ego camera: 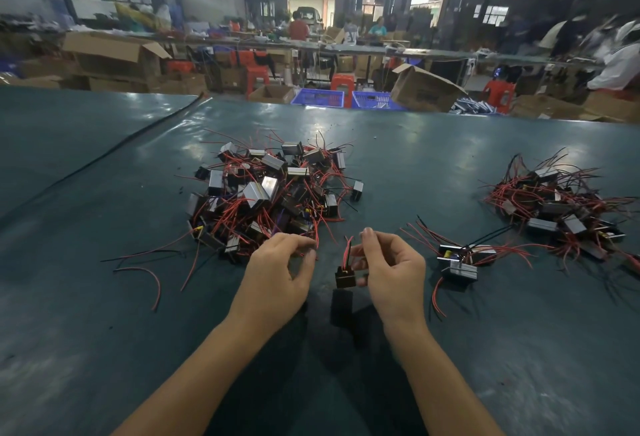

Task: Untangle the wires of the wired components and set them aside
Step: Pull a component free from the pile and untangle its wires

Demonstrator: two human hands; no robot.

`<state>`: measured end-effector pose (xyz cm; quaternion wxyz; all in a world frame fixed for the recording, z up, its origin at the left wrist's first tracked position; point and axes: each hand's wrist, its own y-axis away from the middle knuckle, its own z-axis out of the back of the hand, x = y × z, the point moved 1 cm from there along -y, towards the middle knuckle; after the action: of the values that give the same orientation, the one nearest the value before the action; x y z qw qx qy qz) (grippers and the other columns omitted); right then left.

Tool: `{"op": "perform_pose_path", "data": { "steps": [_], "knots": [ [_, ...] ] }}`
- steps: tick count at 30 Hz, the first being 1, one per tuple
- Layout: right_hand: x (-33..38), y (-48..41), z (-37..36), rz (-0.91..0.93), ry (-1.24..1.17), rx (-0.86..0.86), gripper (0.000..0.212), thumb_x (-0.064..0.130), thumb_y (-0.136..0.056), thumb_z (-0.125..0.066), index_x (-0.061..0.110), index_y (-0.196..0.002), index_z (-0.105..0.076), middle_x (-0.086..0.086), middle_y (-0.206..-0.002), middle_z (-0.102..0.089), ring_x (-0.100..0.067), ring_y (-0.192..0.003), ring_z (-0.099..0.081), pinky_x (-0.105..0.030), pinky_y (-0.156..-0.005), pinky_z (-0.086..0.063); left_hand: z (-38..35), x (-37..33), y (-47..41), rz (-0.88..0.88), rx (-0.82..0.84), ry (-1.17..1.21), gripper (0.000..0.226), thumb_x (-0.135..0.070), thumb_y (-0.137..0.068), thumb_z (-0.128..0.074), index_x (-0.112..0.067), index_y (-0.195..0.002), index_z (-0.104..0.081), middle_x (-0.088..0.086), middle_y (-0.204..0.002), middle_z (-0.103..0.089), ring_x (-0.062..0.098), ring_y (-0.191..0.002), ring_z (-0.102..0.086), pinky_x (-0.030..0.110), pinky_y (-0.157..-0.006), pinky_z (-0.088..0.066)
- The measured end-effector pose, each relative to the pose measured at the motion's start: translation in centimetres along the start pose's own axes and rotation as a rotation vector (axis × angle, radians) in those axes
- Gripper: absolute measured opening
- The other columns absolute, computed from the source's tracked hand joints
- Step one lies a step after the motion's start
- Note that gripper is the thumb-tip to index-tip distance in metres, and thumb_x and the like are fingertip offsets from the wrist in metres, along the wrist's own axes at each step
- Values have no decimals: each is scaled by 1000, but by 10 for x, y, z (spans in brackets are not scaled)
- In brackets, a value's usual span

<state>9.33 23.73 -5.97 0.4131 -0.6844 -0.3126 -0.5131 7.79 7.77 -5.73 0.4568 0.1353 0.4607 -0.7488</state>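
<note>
A tangled heap of small black and metal components (273,189) with red and black wires lies on the dark green table (104,193) ahead of me. My right hand (388,265) pinches the red and black wires of one small black component (345,277), which hangs just above the table. Left of it, my left hand (280,272) pinches a red wire (316,238) that trails from the near edge of the heap. A few components (459,262) lie together to the right, and a larger set-aside pile (561,207) sits at the far right.
Loose red and black wire pieces (152,272) lie on the table to the left. A black cable (114,148) runs diagonally across the far left. Beyond the table's far edge stand cardboard boxes (424,89), blue crates (318,97), red stools and people at long benches.
</note>
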Motion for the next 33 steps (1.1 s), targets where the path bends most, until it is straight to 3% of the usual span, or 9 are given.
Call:
{"op": "perform_pose_path", "data": {
  "steps": [5, 9, 12, 16, 21, 24, 29, 33],
  "knots": [
    [-2, -5, 4, 53, 8, -89, 20, 24, -96, -61, 17, -77, -66, 1, -63, -67, -6, -51, -58, -20, -46, -48, 5, 8, -1, 4, 46, -225, 36, -10, -87, -68, -13, -122, -63, -4, -114, -54, 8, -105, -47, 11, -92, -32],
    [4, -11, 12, 123, -32, -166, 18, 24, -96, -60, 16, -81, -66, 2, -63, -65, -7, -52, -57, -21, -45, -48, 6, 12, -3, 26, 41, -239, 41, -9, -89, -66, -11, -129, -59, 1, -117, -56, 13, -104, -49, 16, -91, -34],
    [9, -12, 14, 197, -76, -218, 16, 20, -97, -59, 16, -83, -65, 3, -63, -64, -8, -52, -58, -20, -45, -49, 8, 13, -4, 18, 50, -259, 30, -11, -91, -65, -12, -121, -67, 0, -107, -66, 16, -103, -54, 17, -90, -34],
    [22, -16, 22, 347, -125, -241, 14, 21, -98, -57, 20, -87, -66, 4, -69, -66, -11, -58, -62, -22, -49, -54, 11, 13, -5, -10, 82, -279, 20, -14, -89, -68, -14, -109, -73, -2, -90, -65, 17, -90, -58, 29, -82, -49],
    [37, -25, 39, 414, -236, -353, 13, 24, -97, -57, 20, -88, -66, 7, -68, -66, -10, -59, -63, -24, -51, -56, 9, 14, -4, 20, 235, -316, 23, -34, -89, -67, -23, -109, -72, -11, -94, -61, 11, -95, -50, 26, -83, -45],
    [38, -29, 44, 458, -232, -368, 13, 22, -98, -56, 22, -89, -65, 7, -69, -66, -10, -60, -63, -26, -54, -57, 10, 12, -3, 0, 214, -318, 18, -34, -92, -64, -24, -102, -74, -11, -92, -63, 11, -92, -50, 31, -79, -48],
    [25, -27, 39, 407, -37, -321, 14, 23, -97, -59, 24, -85, -65, 8, -63, -64, -6, -49, -58, -17, -46, -49, 12, 4, -2, -30, 127, -294, 13, -31, -91, -64, -21, -91, -72, -11, -82, -65, 11, -82, -58, 34, -70, -53],
    [12, -26, 31, 308, 68, -177, 17, 26, -95, -61, 25, -79, -66, 5, -57, -60, -11, -46, -52, -22, -46, -45, 10, 5, -2, 80, 88, -131, 9, -26, -90, -65, -19, -86, -69, -11, -71, -63, 5, -66, -58, 27, -65, -52]
  ]
}}
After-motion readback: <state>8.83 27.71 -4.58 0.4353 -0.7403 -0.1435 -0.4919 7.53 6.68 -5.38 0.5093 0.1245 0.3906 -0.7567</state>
